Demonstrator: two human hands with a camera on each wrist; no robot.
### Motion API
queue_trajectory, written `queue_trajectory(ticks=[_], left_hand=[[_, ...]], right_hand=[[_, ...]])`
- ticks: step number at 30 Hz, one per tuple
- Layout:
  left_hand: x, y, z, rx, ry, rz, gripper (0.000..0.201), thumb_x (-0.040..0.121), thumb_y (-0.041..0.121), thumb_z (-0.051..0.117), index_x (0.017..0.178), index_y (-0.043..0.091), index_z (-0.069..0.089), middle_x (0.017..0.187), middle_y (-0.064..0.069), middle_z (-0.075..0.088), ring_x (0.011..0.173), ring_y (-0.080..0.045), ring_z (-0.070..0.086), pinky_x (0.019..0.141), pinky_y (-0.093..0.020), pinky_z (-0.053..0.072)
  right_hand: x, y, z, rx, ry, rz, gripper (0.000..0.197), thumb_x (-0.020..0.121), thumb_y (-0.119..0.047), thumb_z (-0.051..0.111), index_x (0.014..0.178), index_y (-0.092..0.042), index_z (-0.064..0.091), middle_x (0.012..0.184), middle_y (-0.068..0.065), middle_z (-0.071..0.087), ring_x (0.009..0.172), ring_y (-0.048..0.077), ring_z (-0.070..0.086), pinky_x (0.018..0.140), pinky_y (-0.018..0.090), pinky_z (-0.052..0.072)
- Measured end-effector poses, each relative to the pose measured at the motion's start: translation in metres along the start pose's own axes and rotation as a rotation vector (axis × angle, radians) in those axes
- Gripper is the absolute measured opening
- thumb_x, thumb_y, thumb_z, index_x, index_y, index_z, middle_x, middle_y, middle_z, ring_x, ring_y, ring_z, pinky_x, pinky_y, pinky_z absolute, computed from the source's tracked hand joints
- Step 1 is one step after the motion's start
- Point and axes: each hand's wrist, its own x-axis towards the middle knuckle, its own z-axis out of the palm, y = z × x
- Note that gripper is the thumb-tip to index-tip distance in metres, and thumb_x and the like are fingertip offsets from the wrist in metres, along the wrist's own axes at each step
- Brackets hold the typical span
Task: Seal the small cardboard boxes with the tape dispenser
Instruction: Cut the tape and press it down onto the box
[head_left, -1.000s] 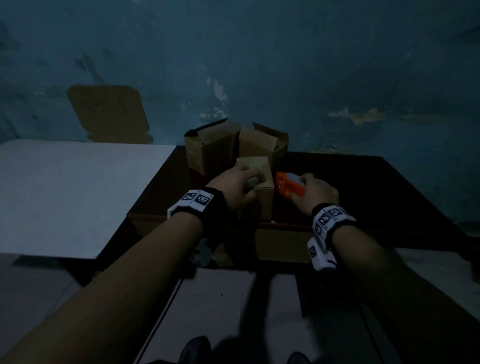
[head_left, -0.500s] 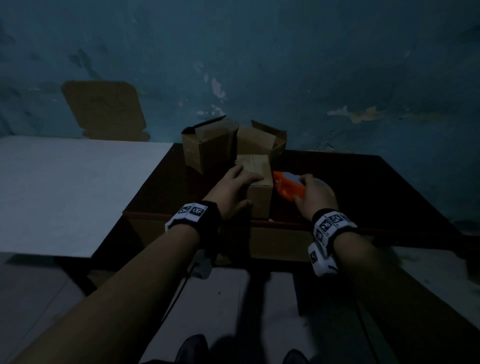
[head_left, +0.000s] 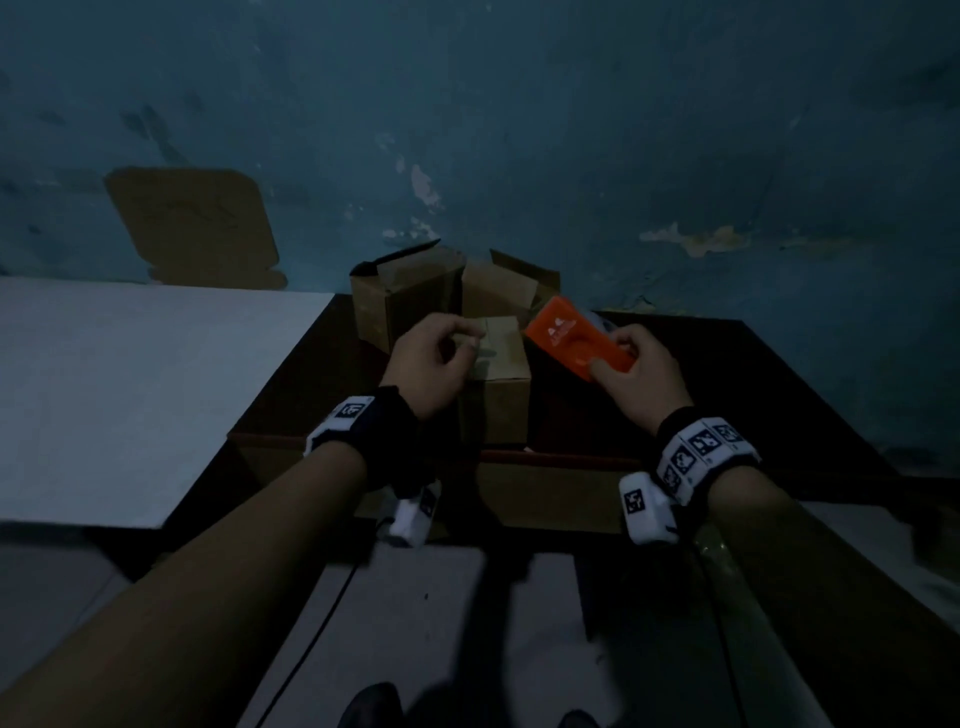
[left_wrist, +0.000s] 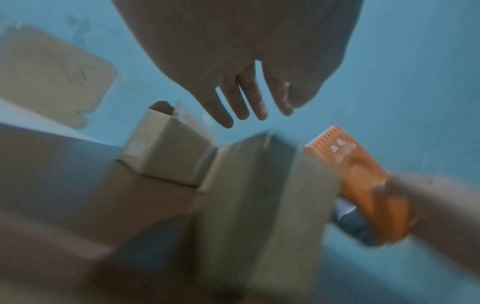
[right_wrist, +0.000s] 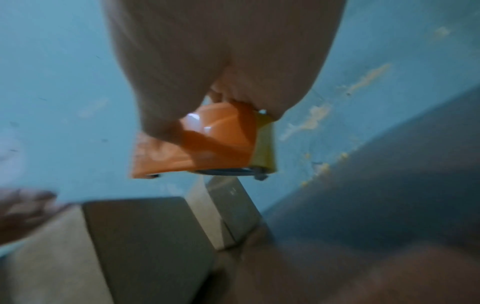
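Observation:
A small closed cardboard box stands at the near edge of the dark table. My left hand hovers just above its left top edge, fingers relaxed and holding nothing; the left wrist view shows the fingers hanging free over the box. My right hand grips the orange tape dispenser by its near end, lifted to the right of the box with its front tilted up and away. The right wrist view shows the dispenser above the box.
Two open cardboard boxes stand behind the closed one, against the blue wall. A white board lies level to the left of the table. A flat cardboard sheet leans on the wall behind it.
My left hand has lifted off the box top and its fingers have loosened. My right hand has raised the dispenser from beside the box and tilted its front upward.

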Motion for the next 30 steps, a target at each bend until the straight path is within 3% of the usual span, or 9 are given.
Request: queue_trajectory(ticks=[4, 6, 9, 14, 19, 22, 25, 28, 30], left_hand=[[0.017, 0.036, 0.001, -0.163, -0.034, -0.012, 0.038, 0.099, 0.023, 0.051, 0.137, 0.016, 0.051, 0.130, 0.007, 0.051, 0.120, -0.005, 0.046, 0.097, -0.020, 0.041], [0.021, 0.047, 0.003, -0.262, -0.108, -0.070, 0.041, 0.100, 0.024, 0.048, 0.140, 0.014, 0.048, 0.126, 0.005, 0.050, 0.115, -0.006, 0.048, 0.095, -0.023, 0.045], [0.016, 0.054, 0.002, -0.288, -0.163, -0.043, 0.032, 0.101, 0.024, 0.046, 0.126, 0.008, 0.059, 0.115, -0.004, 0.060, 0.097, -0.012, 0.060, 0.076, -0.022, 0.055], [0.010, 0.046, -0.003, -0.262, -0.131, -0.052, 0.028, 0.099, 0.029, 0.049, 0.109, 0.010, 0.067, 0.106, -0.006, 0.068, 0.098, -0.019, 0.066, 0.083, -0.034, 0.057], [0.009, 0.033, -0.010, -0.141, -0.124, -0.009, 0.021, 0.096, 0.027, 0.054, 0.093, 0.012, 0.069, 0.096, -0.003, 0.071, 0.088, -0.010, 0.067, 0.080, -0.027, 0.056], [0.013, 0.029, -0.008, -0.079, -0.095, 0.012, 0.020, 0.096, 0.028, 0.055, 0.089, 0.016, 0.069, 0.087, 0.005, 0.070, 0.081, -0.008, 0.066, 0.075, -0.027, 0.054], [0.017, 0.030, -0.005, -0.071, -0.042, -0.005, 0.018, 0.096, 0.025, 0.055, 0.091, 0.015, 0.070, 0.086, 0.002, 0.070, 0.075, -0.011, 0.066, 0.069, -0.030, 0.055], [0.017, 0.036, -0.002, -0.073, -0.018, -0.047, 0.018, 0.097, 0.025, 0.055, 0.096, 0.014, 0.070, 0.087, -0.001, 0.070, 0.072, -0.012, 0.067, 0.065, -0.030, 0.057], [0.017, 0.038, 0.001, -0.066, 0.020, -0.061, 0.020, 0.097, 0.025, 0.055, 0.096, 0.013, 0.071, 0.085, -0.001, 0.071, 0.070, -0.010, 0.066, 0.062, -0.027, 0.056]], right_hand=[[-0.002, -0.017, -0.011, 0.063, -0.129, -0.141, 0.027, 0.078, -0.013, 0.071, 0.090, -0.029, 0.053, 0.092, -0.002, 0.061, 0.081, 0.012, 0.057, 0.067, 0.026, 0.043], [-0.005, -0.022, -0.011, 0.074, -0.185, -0.194, 0.027, 0.077, -0.013, 0.072, 0.088, -0.029, 0.052, 0.090, -0.001, 0.060, 0.078, 0.010, 0.056, 0.068, 0.024, 0.045], [-0.009, -0.028, -0.012, 0.088, -0.218, -0.243, 0.024, 0.072, -0.021, 0.070, 0.088, -0.028, 0.053, 0.087, -0.002, 0.060, 0.074, 0.004, 0.054, 0.065, 0.015, 0.043], [-0.012, -0.030, -0.013, 0.069, -0.274, -0.254, 0.023, 0.076, -0.016, 0.071, 0.094, -0.018, 0.055, 0.089, 0.001, 0.061, 0.076, 0.009, 0.056, 0.069, 0.026, 0.045], [-0.011, -0.032, -0.011, 0.025, -0.320, -0.222, 0.023, 0.076, -0.020, 0.072, 0.091, -0.020, 0.055, 0.085, -0.002, 0.063, 0.075, 0.010, 0.060, 0.068, 0.029, 0.049], [-0.006, -0.034, -0.011, -0.072, -0.328, -0.193, 0.026, 0.069, -0.040, 0.069, 0.086, -0.030, 0.052, 0.086, -0.002, 0.064, 0.079, 0.018, 0.063, 0.074, 0.042, 0.055], [0.003, -0.037, -0.014, -0.157, -0.285, -0.184, 0.039, 0.061, -0.065, 0.061, 0.085, -0.035, 0.056, 0.087, -0.007, 0.066, 0.087, 0.020, 0.062, 0.088, 0.050, 0.050], [0.008, -0.043, -0.019, -0.187, -0.268, -0.181, 0.051, 0.061, -0.080, 0.063, 0.081, -0.034, 0.062, 0.086, -0.010, 0.067, 0.085, 0.015, 0.063, 0.079, 0.038, 0.051], [0.008, -0.050, -0.024, -0.152, -0.271, -0.177, 0.044, 0.066, -0.071, 0.068, 0.078, -0.028, 0.064, 0.080, -0.007, 0.067, 0.075, 0.011, 0.064, 0.067, 0.028, 0.047]])
